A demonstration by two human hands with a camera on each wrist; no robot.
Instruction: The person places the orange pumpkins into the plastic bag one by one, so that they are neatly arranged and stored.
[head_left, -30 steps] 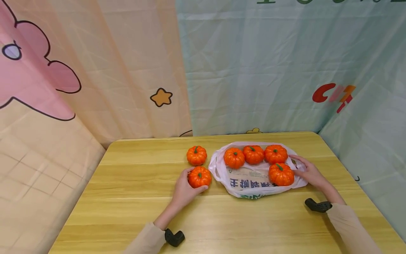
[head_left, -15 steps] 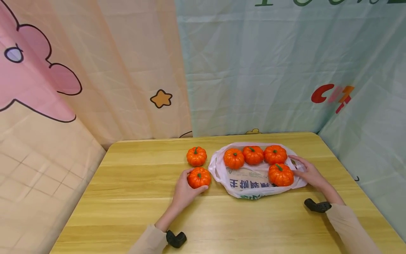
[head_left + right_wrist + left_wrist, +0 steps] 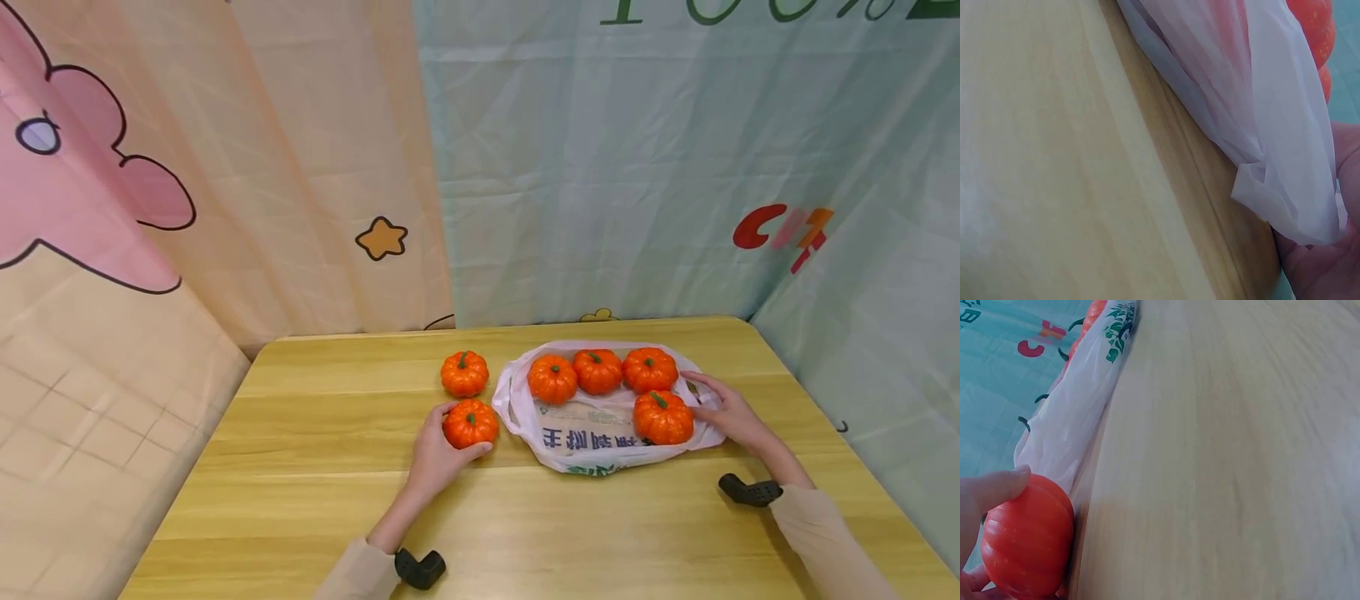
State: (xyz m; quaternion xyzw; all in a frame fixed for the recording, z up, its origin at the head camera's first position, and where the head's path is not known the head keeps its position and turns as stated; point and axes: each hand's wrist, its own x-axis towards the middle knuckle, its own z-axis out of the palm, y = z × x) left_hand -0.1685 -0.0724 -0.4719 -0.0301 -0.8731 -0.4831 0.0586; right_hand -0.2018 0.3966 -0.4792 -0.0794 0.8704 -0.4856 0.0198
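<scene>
My left hand [image 3: 435,457] holds a small orange pumpkin [image 3: 471,424] on the table, thumb on its near side and fingers round its left. In the left wrist view the thumb lies over the top of that pumpkin [image 3: 1030,540]. Just behind it sits a second pumpkin [image 3: 464,374] with a green stem. To the right a white plastic bag [image 3: 525,422] lies spread open with several pumpkins inside. My right hand [image 3: 738,417] grips the bag's right edge, thumb inside beside the nearest pumpkin [image 3: 663,418]. The right wrist view shows the bag's white film [image 3: 1291,137] running between thumb and fingers.
The wooden table [image 3: 315,417] reaches back to a printed curtain [image 3: 585,167], which also hangs along both sides. Dark printed characters show on the bag's floor, with a green print on its front. A black wrist mount [image 3: 420,569] sits at each sleeve.
The head view has tilted up slightly, so everything sits a little lower in it. Both hands keep their places on the pumpkin and the bag's edge.
</scene>
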